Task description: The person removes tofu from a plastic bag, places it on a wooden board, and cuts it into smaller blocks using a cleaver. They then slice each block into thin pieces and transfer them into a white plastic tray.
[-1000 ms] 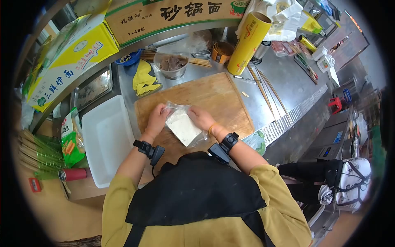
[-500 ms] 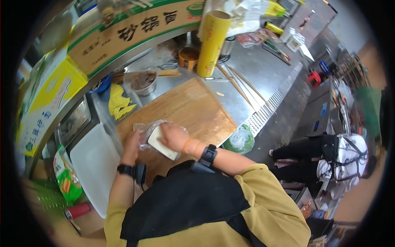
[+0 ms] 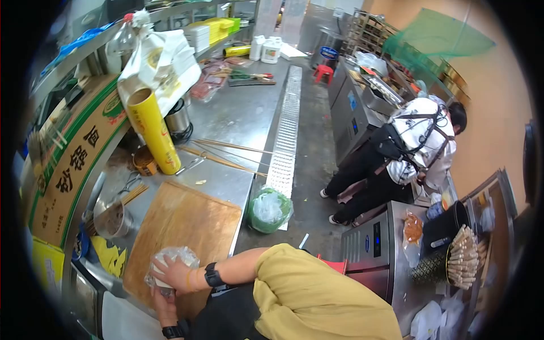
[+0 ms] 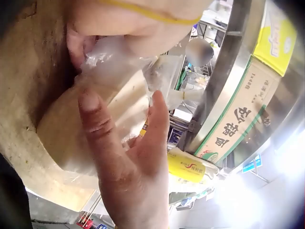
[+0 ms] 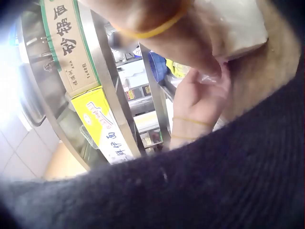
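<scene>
A white block of tofu [image 4: 62, 129] lies in a clear plastic bag [image 3: 188, 256] on the wooden cutting board [image 3: 187, 218]. Over the top of it my right hand [image 3: 177, 276] rests with fingers spread, covering most of the block in the head view. My left hand [image 3: 164, 309] is at the block's near side. In the left wrist view its thumb and a finger stretch out nearly straight beside the tofu, and crumpled film lies under the right hand. The right wrist view shows a smooth corner of the block above the left hand's fingers.
Beyond the board stand a yellow roll [image 3: 153, 133] and a clear tub [image 3: 113, 220]. Long chopsticks [image 3: 226, 158] lie on the steel counter. A white plastic tray [image 3: 127, 320] is at the near left. Past the counter edge, a person [image 3: 408, 147] bends over another counter.
The head view has swung right. The right hand has moved from gripping the bag's side to lying spread over the tofu; the left hand has shifted from the bag's upper edge to the near side.
</scene>
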Available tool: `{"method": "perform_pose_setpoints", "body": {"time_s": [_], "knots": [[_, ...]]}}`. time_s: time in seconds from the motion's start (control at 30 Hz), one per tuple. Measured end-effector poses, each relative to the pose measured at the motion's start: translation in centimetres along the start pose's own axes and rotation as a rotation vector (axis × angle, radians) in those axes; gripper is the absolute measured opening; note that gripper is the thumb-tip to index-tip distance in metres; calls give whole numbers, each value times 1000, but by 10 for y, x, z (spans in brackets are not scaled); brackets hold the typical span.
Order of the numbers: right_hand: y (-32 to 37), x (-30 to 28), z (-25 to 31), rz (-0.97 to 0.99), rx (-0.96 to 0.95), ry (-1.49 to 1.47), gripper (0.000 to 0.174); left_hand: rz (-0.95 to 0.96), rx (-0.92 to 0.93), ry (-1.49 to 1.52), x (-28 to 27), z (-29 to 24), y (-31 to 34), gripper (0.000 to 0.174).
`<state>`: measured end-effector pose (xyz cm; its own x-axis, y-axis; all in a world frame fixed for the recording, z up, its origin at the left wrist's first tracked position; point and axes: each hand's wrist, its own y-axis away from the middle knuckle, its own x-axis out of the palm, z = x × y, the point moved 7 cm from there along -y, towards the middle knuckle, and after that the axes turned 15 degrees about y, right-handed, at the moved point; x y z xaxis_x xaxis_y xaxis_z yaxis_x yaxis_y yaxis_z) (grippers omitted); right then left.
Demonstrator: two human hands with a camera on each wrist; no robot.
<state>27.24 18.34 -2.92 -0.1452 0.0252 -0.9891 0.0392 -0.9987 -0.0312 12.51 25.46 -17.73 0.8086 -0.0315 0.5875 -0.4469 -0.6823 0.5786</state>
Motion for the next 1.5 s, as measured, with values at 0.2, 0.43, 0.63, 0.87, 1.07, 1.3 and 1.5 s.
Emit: {"method": "perform_pose_setpoints", "body": {"time_s": [0.2, 0.43, 0.63, 0.87, 1.07, 1.3, 1.5], "knots": [[-4, -5, -12, 49, 41, -17, 110, 37, 52, 10, 14, -8, -9, 34], [4, -19, -68, -57, -14, -372, 106, 132, 53, 41, 80, -8, 11, 31], [0, 15, -169, 177, -90, -1279, 96, 273, -44, 78, 162, -9, -9, 29], [47, 19, -249, 428, -7, -2063, 72, 179, -103, 102, 242, 19, -37, 29], [83, 12, -333, 81, 77, -2243, 61, 226, -153, -27, 309, 55, -26, 39], [124, 2, -369, -142, 319, -2368, 57, 261, -122, -488, 350, 105, -59, 35], [154, 11, -397, -340, 432, -2160, 73, 87, -20, -244, 340, 92, -117, 22]]}}
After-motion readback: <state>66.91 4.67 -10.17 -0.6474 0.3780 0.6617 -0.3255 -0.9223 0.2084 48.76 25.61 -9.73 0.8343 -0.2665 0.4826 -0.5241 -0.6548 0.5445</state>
